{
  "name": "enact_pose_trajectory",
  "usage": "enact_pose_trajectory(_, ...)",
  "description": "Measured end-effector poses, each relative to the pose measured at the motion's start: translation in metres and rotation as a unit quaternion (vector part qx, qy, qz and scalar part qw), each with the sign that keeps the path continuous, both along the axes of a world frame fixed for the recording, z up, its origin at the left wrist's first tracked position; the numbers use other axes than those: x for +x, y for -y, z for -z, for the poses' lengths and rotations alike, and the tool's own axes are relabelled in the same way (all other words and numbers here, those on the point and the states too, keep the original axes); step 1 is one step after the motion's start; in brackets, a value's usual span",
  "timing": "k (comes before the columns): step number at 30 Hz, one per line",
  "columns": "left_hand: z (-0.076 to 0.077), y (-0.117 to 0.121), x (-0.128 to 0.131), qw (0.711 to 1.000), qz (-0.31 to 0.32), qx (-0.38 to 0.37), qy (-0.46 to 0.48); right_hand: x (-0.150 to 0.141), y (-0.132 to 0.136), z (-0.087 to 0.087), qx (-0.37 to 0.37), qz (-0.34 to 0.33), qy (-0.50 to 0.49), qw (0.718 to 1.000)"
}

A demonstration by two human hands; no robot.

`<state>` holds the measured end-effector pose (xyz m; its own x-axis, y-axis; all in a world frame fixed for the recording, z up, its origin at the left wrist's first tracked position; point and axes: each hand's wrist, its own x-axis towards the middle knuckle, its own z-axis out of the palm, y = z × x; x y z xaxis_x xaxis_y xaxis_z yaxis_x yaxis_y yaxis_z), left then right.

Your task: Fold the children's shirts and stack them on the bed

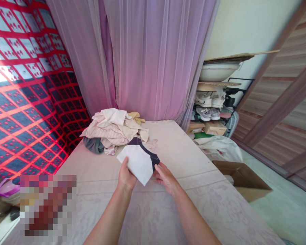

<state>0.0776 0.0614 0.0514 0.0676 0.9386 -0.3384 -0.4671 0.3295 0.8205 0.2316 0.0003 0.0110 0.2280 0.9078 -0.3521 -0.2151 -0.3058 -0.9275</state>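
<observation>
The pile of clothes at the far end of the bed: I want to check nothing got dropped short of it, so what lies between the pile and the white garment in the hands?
In the head view, only bare pale sheet shows between the clothes pile and the white garment with dark trim.

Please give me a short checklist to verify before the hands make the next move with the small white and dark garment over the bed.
1. Left hand grips the small white garment with dark navy trim: ok, fingers closed on its left edge.
2. Right hand has a firm hold: cannot tell, its fingers touch the right edge only.
3. Garment lies smooth: not ok, it hangs folded and bent above the bed.
4. Free space on the pale pink patterned bed sheet beneath the hands: ok.
5. Heap of cream and striped clothes is apart from the garment: cannot tell, they overlap in this view.
6. Brown cardboard box on the floor is clear of the arms: ok.
</observation>
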Motion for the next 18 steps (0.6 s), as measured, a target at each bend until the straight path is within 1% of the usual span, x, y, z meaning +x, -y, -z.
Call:
enact_pose_trajectory(2,0.019,0.012,-0.009,0.999,-0.033,0.015,-0.038,-0.005,-0.003,0.005,-0.01,0.028,0.034,0.999)
enact_pose_trajectory(3,0.029,0.019,-0.015,0.997,-0.037,0.024,-0.07,-0.007,-0.005,0.008,-0.023,0.045,0.055,0.997)
enact_pose_trajectory(4,0.038,0.026,-0.023,0.993,-0.027,0.039,-0.107,-0.008,-0.006,0.009,-0.039,0.056,0.075,0.995)
enact_pose_trajectory(5,0.045,0.032,-0.033,0.988,-0.018,0.057,-0.142,-0.008,-0.006,0.011,-0.053,0.058,0.09,0.993)
enact_pose_trajectory(6,0.05,0.036,-0.043,0.983,-0.019,0.056,-0.173,-0.008,-0.006,0.012,-0.066,0.052,0.103,0.991)
enact_pose_trajectory(7,0.053,0.038,-0.053,0.979,-0.032,0.038,-0.197,-0.007,-0.005,0.013,-0.076,0.041,0.116,0.989)
enact_pose_trajectory(8,0.053,0.036,-0.063,0.975,-0.049,0.016,-0.217,-0.007,-0.004,0.014,-0.085,0.025,0.131,0.987)
enact_pose_trajectory(10,0.049,0.025,-0.08,0.966,-0.065,-0.006,-0.251,-0.01,-0.003,0.015,-0.099,-0.009,0.172,0.98)
enact_pose_trajectory(12,0.04,0.006,-0.092,0.96,-0.029,-0.006,-0.277,-0.015,-0.003,0.016,-0.104,-0.028,0.208,0.972)
enact_pose_trajectory(13,0.036,-0.005,-0.096,0.957,0.0,-0.007,-0.29,-0.02,-0.004,0.017,-0.103,-0.031,0.223,0.969)
enact_pose_trajectory(14,0.031,-0.014,-0.099,0.947,0.048,-0.011,-0.318,-0.024,-0.006,0.016,-0.1,-0.031,0.244,0.964)
enact_pose_trajectory(15,0.028,-0.022,-0.1,0.936,0.081,-0.012,-0.343,-0.029,-0.008,0.015,-0.097,-0.028,0.27,0.957)
enact_pose_trajectory(17,0.025,-0.031,-0.097,0.917,0.126,-0.016,-0.378,-0.034,-0.013,0.009,-0.091,-0.028,0.331,0.939)
enact_pose_trajectory(18,0.026,-0.03,-0.094,0.914,0.132,-0.018,-0.383,-0.034,-0.016,0.004,-0.088,-0.029,0.359,0.929)
